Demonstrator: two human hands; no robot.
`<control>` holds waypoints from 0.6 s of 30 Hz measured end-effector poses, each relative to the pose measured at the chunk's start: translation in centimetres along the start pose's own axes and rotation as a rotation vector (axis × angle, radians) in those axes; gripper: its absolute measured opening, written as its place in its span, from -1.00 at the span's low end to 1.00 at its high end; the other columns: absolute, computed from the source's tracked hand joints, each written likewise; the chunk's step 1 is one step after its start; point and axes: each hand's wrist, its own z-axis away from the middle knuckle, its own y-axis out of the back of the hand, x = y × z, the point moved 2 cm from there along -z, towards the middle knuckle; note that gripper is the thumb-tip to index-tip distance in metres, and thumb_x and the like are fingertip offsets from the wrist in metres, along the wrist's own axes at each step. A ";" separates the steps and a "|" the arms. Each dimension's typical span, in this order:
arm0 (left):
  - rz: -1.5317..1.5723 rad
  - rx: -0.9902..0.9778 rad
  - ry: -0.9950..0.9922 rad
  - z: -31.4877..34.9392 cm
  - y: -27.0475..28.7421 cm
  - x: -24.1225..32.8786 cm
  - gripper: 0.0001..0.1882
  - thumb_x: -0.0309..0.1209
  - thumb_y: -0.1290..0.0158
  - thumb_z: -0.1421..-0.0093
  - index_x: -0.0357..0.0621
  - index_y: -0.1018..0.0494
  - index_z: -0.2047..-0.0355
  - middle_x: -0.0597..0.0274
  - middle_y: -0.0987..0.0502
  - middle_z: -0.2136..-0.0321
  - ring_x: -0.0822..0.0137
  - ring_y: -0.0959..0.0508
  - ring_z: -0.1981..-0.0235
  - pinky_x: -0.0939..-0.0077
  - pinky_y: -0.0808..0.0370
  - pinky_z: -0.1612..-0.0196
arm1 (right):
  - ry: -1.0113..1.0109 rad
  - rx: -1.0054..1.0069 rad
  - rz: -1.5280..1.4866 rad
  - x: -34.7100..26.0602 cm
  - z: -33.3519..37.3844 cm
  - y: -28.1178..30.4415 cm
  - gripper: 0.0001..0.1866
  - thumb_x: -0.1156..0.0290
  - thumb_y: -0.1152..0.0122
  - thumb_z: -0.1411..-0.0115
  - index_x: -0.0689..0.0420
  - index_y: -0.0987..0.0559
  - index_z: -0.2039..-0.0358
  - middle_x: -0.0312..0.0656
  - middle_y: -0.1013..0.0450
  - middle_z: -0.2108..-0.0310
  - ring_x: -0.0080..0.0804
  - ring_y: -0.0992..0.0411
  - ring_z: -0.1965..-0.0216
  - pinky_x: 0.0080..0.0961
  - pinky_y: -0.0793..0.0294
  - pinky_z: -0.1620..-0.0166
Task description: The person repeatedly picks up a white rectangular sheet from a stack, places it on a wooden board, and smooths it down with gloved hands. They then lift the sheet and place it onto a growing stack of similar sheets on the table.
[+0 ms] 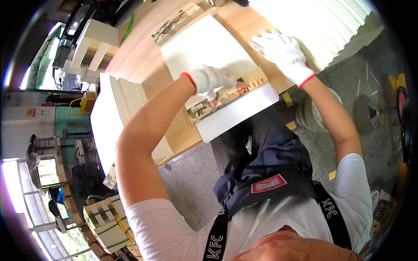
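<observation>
White-knit-gloved left hand (210,81), fingers apart, lay across a flat multicoloured printed strip (226,99), seemingly steadying it near the pale wooden desk's (138,55) front edge; white-gloved right hand (281,51), fingers spread.

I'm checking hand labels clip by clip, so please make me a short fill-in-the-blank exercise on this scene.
1. The gloves on both hands are coloured ____.
2. The trim at each glove's wrist edge is coloured ____.
3. The hand over the printed strip is the person's ____ one.
4. The spread-fingered hand is the person's ____ one.

Missing words: white; red; left; right.
</observation>
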 end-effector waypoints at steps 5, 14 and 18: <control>0.151 -0.057 0.043 0.0 0.6 0.0 0.08 -0.42 -0.45 0.20 0.53 -0.17 -0.32 0.21 -0.36 -0.10 0.07 -0.53 -0.02 0.20 -0.55 0.04 | -0.083 -0.284 -0.213 2.0 1.2 0.6 -0.44 0.36 -0.27 -0.12 -0.20 -0.43 -0.17 -0.35 -0.35 -0.15 -0.39 -0.27 -0.22 -0.32 -0.34 -0.19; 0.049 -0.067 -0.013 -1.9 -0.4 -0.5 0.04 -0.44 -0.41 0.14 0.42 -0.16 -0.34 0.21 -0.33 -0.21 0.04 -0.54 -0.03 0.16 -0.53 -0.02 | 0.733 0.326 -0.581 -6.1 2.7 4.0 -0.84 0.30 -0.26 0.03 -0.06 -0.63 0.37 -0.42 -0.46 0.45 -0.44 -0.46 0.36 -0.41 -0.44 0.24; 0.322 -0.089 0.202 -5.3 -1.5 -2.2 0.09 -0.50 -0.39 0.16 0.47 -0.12 -0.36 0.22 -0.31 -0.24 0.02 -0.54 -0.04 0.13 -0.54 -0.01 | 0.653 0.302 -0.523 -18.1 1.9 4.5 -0.86 0.28 -0.16 -0.06 -0.03 -0.62 0.38 -0.37 -0.41 0.51 -0.45 -0.46 0.41 -0.38 -0.42 0.30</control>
